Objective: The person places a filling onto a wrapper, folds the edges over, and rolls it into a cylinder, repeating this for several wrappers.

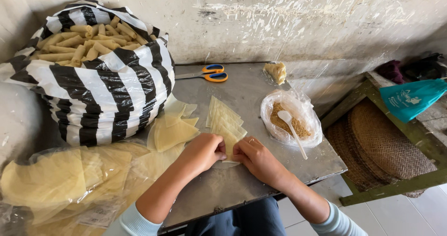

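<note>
Both forearms come in from the near edge and angle toward each other, meeting near the middle of the scene. The left hand lies palm down, knuckles up, its fingers curled under and pinched together at the tips on the right side of the hand. The right hand mirrors it, palm down, fingers bent inward and leftward so the two sets of fingertips sit just beside each other, perhaps touching; the view from above hides the contact. Both wrists are bare and fairly straight, with pale blue sleeves pushed up toward the elbows.
</note>
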